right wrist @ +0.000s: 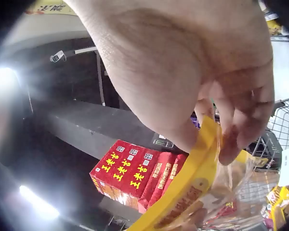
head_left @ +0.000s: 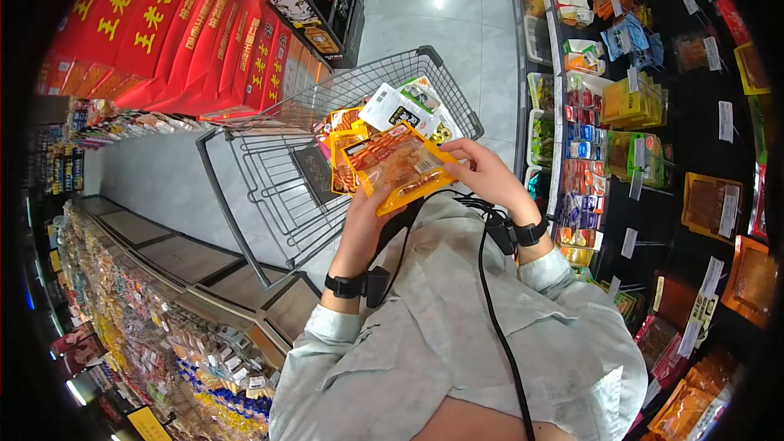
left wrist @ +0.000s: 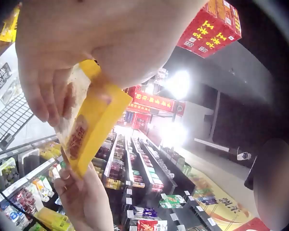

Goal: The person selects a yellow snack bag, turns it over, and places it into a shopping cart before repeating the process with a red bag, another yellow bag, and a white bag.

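I hold a yellow-edged clear snack packet [head_left: 396, 165] with orange-brown food inside, using both hands, over the near end of a wire shopping cart [head_left: 269, 171]. My left hand [head_left: 369, 206] grips the packet's lower corner from beneath. My right hand [head_left: 467, 165] pinches its right edge. In the left wrist view my left hand [left wrist: 58, 96] clasps the packet [left wrist: 94, 127], and my right hand [left wrist: 84, 197] touches its far end. The right wrist view shows my right hand [right wrist: 221, 130] curled on the packet's yellow rim [right wrist: 192, 192].
Inside the cart lie a white packet [head_left: 392, 110] and several yellow snack packets [head_left: 343, 126]. Stacked red boxes [head_left: 163, 24] stand at upper left. Hanging snack shelves [head_left: 637, 114] line the right side, and a low display of sweets [head_left: 147, 318] runs along the lower left.
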A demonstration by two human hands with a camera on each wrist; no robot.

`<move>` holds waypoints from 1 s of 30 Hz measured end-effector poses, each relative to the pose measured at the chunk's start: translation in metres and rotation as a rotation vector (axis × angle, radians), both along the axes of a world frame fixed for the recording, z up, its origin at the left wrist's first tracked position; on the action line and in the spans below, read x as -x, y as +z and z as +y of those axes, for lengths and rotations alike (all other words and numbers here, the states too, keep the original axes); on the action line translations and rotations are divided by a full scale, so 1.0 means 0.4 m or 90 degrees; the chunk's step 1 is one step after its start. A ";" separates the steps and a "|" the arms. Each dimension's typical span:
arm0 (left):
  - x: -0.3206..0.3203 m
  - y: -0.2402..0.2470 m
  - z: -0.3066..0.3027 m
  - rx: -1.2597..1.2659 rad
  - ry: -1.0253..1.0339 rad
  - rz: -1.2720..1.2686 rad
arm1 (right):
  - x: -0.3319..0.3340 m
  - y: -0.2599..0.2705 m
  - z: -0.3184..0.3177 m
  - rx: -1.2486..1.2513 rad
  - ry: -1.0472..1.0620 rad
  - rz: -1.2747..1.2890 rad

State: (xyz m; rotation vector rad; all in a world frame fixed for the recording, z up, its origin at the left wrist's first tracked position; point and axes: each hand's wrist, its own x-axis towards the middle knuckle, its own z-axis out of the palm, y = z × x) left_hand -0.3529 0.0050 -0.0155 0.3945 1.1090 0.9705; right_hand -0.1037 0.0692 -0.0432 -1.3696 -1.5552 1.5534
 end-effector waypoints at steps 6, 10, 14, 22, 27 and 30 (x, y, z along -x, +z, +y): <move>-0.046 -0.003 0.044 -0.057 0.122 0.087 | -0.016 0.033 0.101 -0.113 0.009 0.014; -0.015 -0.031 0.036 -0.011 0.216 0.037 | -0.034 0.027 0.127 -0.164 -0.001 0.001; 0.006 -0.045 0.022 -0.020 0.184 0.023 | -0.045 0.025 0.103 -0.112 0.001 -0.019; 0.073 -0.030 -0.014 -0.036 0.005 -0.026 | 0.019 0.063 -0.100 -0.110 -0.064 0.002; 0.129 -0.088 -0.059 -0.042 -0.131 -0.083 | 0.079 0.064 -0.321 -0.086 -0.170 -0.022; 0.136 -0.121 -0.094 0.010 -0.202 -0.113 | 0.098 0.075 -0.474 0.000 -0.203 -0.039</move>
